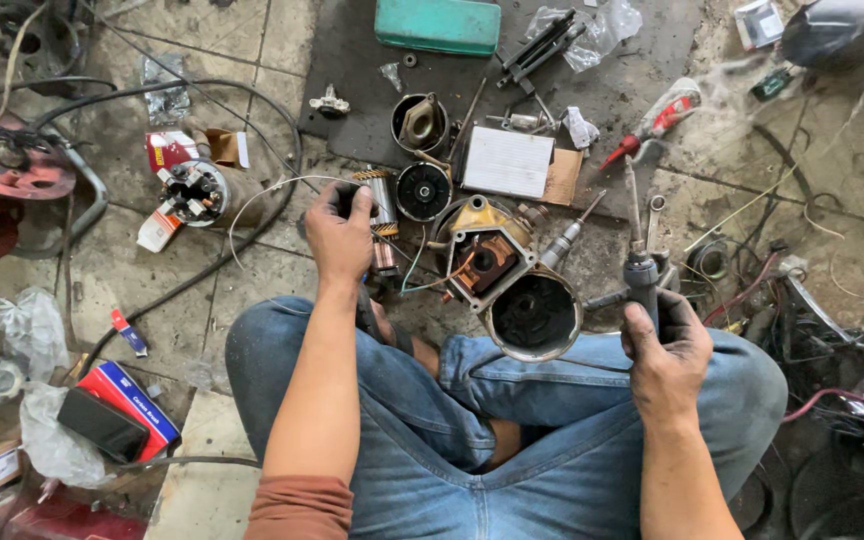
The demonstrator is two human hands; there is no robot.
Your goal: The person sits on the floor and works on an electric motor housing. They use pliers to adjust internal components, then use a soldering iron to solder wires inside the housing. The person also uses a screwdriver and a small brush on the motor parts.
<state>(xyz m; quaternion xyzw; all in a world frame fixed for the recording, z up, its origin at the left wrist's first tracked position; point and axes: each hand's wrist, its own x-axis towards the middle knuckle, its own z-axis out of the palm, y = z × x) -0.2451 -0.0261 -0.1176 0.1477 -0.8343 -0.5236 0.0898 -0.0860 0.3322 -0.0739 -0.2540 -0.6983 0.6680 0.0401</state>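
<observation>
Hands [339, 232] [664, 345] beside motor housing [533, 315]

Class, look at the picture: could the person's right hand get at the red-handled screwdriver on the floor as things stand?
Probably not at once: the right hand is shut around a grey metal soldering tool. The red-handled screwdriver lies uncovered beyond it, so the path looks free once the fingers let go.

You sit on a stained, cracked tile floor [202, 40] in flat daylight; a dark rubber mat [352, 60] lies at twelve o'clock, black cables [252, 130] loop at ten o'clock
</observation>
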